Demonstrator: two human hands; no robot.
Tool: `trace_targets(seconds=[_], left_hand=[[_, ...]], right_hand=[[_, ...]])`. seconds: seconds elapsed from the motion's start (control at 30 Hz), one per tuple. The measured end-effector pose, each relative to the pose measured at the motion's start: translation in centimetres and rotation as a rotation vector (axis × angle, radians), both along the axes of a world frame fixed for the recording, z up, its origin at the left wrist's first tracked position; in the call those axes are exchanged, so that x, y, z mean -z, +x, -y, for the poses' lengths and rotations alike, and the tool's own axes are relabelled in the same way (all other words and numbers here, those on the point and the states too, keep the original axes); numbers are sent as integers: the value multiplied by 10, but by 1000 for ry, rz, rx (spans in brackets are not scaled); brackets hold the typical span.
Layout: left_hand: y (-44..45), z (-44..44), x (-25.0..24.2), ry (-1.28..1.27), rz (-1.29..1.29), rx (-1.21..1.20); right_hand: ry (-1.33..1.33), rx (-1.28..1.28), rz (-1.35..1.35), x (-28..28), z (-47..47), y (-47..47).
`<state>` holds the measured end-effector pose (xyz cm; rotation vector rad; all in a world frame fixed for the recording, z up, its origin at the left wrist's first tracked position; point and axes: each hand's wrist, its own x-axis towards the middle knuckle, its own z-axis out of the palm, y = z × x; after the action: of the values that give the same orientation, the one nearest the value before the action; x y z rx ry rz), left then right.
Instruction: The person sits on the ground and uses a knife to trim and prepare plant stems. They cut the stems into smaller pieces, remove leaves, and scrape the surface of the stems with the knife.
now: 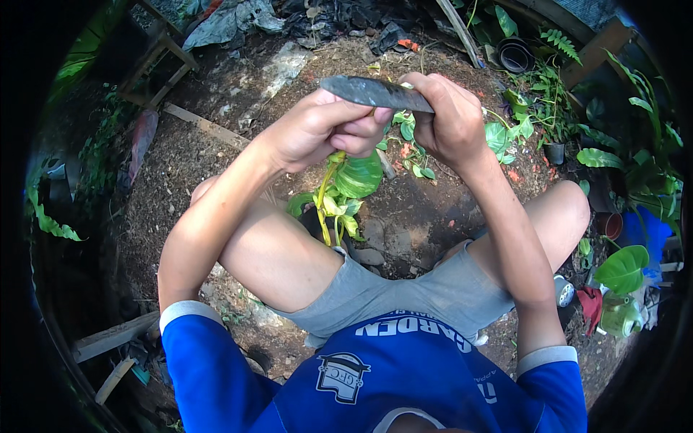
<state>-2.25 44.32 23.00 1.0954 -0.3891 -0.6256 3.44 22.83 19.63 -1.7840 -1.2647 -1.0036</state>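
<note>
My right hand [453, 116] is closed around the handle end of a dark knife [373, 93], whose broad blade reaches left over the fingers of my left hand [335, 127]. Between my left fingers is the upper end of a yellow-green plant stem [323, 203], which hangs down toward my lap. Large variegated leaves [359, 176] grow from this stem below the hand. The blade hides part of my left fingertips, so whether it touches the stem cannot be told.
Leafy cuttings [422, 162] lie on the soil beyond my hands. A wooden strip [206, 125] lies at the left. Black pots [515, 55] and ferns stand at the upper right. By my right elbow are a red cloth [590, 307] and a green translucent container [620, 316].
</note>
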Motion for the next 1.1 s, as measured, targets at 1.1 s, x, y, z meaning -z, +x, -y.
trace_targets(seconds=[1.1], left_hand=[[-2, 6, -3, -72, -220, 108]], right_hand=[[-74, -6, 13, 13, 4, 9]])
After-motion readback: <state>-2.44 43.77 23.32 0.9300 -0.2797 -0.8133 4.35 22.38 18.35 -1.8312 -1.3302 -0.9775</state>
